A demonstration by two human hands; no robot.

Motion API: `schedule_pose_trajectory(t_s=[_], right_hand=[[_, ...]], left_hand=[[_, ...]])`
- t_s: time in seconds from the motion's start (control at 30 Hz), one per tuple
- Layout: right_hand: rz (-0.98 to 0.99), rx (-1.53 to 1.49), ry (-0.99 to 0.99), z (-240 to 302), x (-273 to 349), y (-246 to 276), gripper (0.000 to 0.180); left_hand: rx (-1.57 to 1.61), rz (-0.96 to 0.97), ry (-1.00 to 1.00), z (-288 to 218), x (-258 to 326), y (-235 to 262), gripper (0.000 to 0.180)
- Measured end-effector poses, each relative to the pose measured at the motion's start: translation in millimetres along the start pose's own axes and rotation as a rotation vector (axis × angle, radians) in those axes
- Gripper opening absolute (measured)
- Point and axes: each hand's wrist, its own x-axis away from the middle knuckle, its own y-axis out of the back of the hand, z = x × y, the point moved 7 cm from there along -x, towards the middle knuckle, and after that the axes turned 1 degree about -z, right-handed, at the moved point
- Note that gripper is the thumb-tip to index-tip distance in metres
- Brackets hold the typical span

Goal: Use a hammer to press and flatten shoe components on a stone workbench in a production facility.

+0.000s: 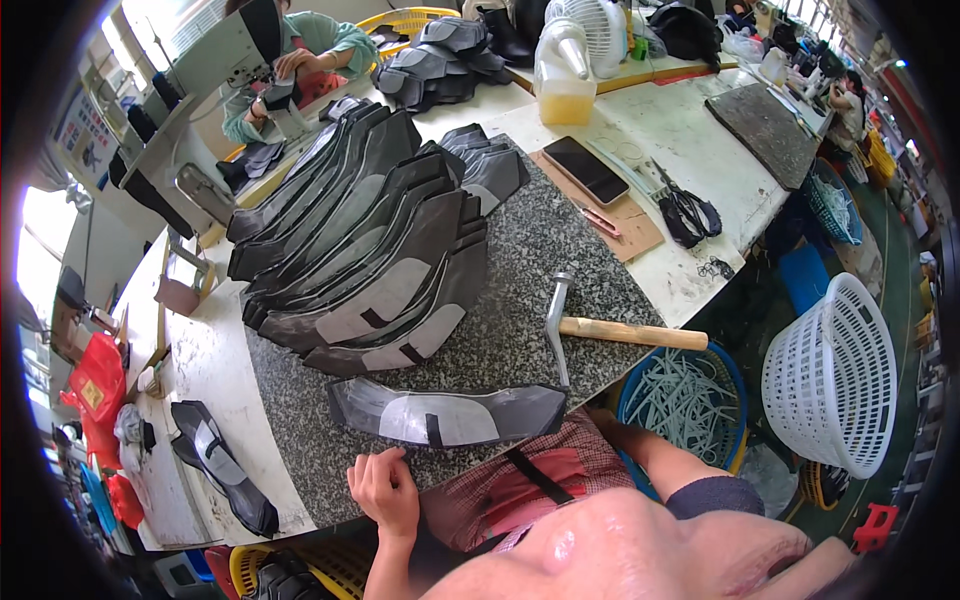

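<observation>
My left hand (384, 490) rests at the front edge of the speckled stone slab (540, 230), its fingers curled in with nothing visible in them. Just above it lies a curved dark-grey shoe-upper piece (465, 415) with a pale grey patch and a short black tab. My right hand (604, 424) is low by the slab's right front edge, mostly hidden, so its fingers do not show. Near it a hammer (630, 332) with a wooden handle and metal head lies on the slab. Behind the single piece sits a large overlapping stack of similar upper pieces (350, 240).
A phone (585, 168), scissors (688, 212) and a bottle of yellow liquid (566, 85) stand or lie at the back right. A basket of pale strips (685, 400) and a white basket (832, 375) are at right. Another person's hand (295, 65) works at a sewing machine.
</observation>
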Motion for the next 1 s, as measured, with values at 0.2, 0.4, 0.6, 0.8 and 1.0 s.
schedule_pose_trajectory(t_s=[0.2,0.4,0.6,0.8,1.0], right_hand=[[-0.081,0.008,0.002,-43,-37,-47,0.057],[0.028,0.025,-0.039,-24,-15,-39,0.051],[0.015,-0.012,0.004,-20,-6,-40,0.049],[0.054,-0.075,-0.015,1,10,-24,0.047],[-0.047,-0.148,-0.049,-28,13,-55,0.047]], left_hand=[[0.017,0.0,-0.067,-10,-8,-3,0.017],[-0.006,0.018,-0.029,-4,-3,0,0.016],[-0.003,0.011,-0.048,-7,-5,-3,0.016],[-0.017,0.009,-0.037,-4,-1,-1,0.016],[-0.014,0.024,-0.065,-11,-7,-4,0.015]])
